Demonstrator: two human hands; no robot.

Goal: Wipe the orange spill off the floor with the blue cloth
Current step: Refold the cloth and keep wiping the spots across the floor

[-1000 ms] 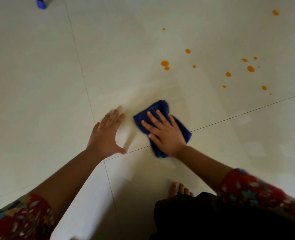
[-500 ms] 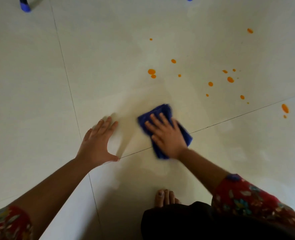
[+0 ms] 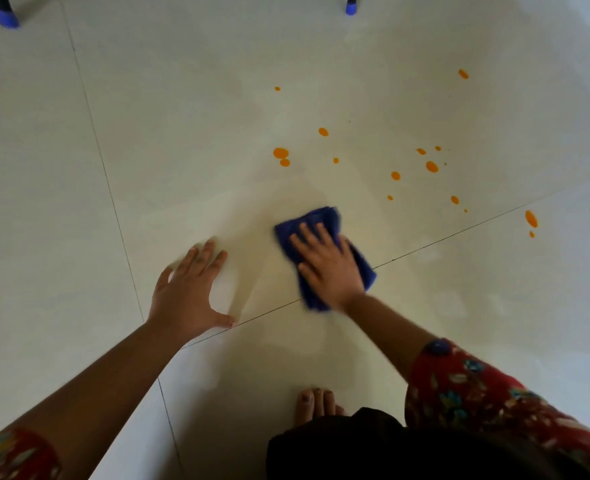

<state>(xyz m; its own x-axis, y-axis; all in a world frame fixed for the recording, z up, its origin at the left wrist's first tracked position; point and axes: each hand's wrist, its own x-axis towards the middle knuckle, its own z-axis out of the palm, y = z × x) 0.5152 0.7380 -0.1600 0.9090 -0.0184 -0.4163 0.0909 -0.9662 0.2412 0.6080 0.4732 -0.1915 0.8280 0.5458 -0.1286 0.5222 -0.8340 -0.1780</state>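
Orange spill drops dot the pale floor beyond the blue cloth, a folded pad straddling a tile seam, as the right hand presses it flat with straight fingers; the left hand rests splayed on the tile, holding nothing. Wiping appears midway; next, push the cloth forward to the nearest drops
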